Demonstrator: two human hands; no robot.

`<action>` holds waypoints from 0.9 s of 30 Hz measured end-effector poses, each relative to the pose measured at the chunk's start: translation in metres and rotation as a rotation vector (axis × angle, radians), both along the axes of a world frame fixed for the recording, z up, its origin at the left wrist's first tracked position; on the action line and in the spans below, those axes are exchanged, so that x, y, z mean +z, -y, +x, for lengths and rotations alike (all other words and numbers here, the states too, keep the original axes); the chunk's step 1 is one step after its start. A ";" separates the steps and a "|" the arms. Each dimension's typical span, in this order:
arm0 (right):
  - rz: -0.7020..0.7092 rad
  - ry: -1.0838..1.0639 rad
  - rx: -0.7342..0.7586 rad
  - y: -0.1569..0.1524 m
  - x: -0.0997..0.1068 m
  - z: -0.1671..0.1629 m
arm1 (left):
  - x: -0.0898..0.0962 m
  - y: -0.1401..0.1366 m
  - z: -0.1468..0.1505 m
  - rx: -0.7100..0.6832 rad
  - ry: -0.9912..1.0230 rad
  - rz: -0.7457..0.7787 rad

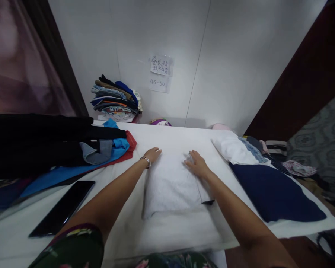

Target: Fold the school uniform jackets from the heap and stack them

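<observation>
A pale grey-white garment [173, 191] lies folded into a rough rectangle on the white-covered table [167, 138] in front of me. My left hand [153, 155], with a bracelet at the wrist, rests at the garment's far left corner, fingers stretched out. Across from it, my right hand [197, 164] lies on the far right part with its fingers spread, beside a small crease in the cloth. A dark bit of fabric shows at the garment's near right corner. Neither hand is closed around the cloth.
Piled clothes [44, 145], black, blue and red, cover the table's left side near a black phone [63, 208]. To the right lie a folded navy garment [276, 191] and a white one [234, 148]. A clothes stack [115, 98] and paper signs [160, 72] are at the wall.
</observation>
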State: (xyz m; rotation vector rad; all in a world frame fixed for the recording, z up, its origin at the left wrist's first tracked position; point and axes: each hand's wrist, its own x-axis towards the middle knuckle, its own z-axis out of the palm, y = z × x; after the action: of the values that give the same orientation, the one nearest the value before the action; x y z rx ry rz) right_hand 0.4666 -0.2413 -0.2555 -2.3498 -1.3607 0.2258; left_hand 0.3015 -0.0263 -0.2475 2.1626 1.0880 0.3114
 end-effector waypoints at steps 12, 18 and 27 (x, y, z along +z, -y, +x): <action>-0.160 0.057 -0.009 -0.005 -0.018 -0.011 | -0.035 -0.016 0.005 0.052 -0.153 0.046; -0.214 0.031 -0.014 -0.007 -0.009 -0.013 | -0.023 -0.012 0.000 0.036 -0.147 0.048; -0.242 0.006 -0.057 -0.026 -0.009 0.004 | -0.007 0.042 -0.017 -0.219 -0.093 0.331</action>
State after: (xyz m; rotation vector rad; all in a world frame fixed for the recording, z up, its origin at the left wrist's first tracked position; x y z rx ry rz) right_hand 0.4702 -0.2154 -0.2647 -2.5845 -1.3311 0.3869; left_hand 0.2842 -0.0683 -0.2550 2.5881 0.8860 0.3095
